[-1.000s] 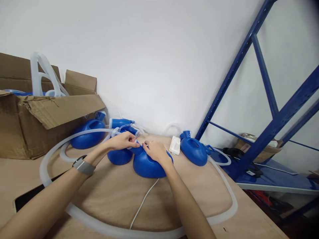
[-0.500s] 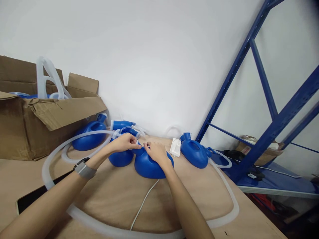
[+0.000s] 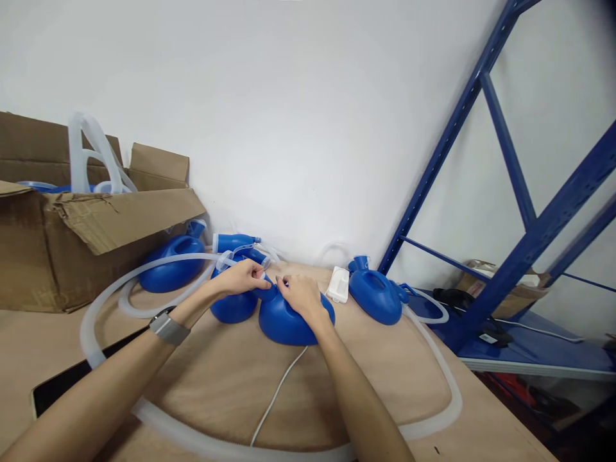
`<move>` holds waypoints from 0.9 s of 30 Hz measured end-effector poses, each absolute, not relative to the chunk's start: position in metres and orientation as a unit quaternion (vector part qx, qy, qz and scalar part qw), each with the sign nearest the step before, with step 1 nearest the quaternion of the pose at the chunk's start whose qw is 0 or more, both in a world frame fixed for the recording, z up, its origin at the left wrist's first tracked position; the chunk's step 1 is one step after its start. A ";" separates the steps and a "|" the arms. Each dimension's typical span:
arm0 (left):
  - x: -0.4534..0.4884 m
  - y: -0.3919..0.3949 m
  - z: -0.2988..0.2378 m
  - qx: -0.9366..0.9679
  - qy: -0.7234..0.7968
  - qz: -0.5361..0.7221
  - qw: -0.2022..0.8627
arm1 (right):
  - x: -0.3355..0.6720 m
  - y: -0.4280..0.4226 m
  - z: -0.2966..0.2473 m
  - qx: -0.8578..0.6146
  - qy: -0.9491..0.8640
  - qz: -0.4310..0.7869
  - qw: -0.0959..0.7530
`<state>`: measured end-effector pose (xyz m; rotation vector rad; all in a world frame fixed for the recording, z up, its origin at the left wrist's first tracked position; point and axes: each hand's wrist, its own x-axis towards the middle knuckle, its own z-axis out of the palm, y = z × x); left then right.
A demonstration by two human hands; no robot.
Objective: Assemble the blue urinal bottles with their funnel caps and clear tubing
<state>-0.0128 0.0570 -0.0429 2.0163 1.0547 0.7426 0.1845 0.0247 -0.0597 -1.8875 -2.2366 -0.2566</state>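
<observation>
Blue bottle (image 3: 289, 324): smooth, bulbous plastic. Sits midway on table (image 3: 231, 385), neck pinched between left hand (image 3: 240, 277) and right hand (image 3: 301, 294). Lies ringed by translucent hose (image 3: 87, 333); leaves bare plywood toward near edge.

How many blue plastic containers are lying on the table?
5 blue containers: one beside the cardboard box, one lying at the back, one under the left hand, one under the right hand, one further right. More may hide inside the box.
</observation>
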 end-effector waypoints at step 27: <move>-0.048 0.028 -0.002 0.871 0.398 -0.008 0.287 | 0.377 0.020 -0.021 -0.771 -0.548 -0.047 0.321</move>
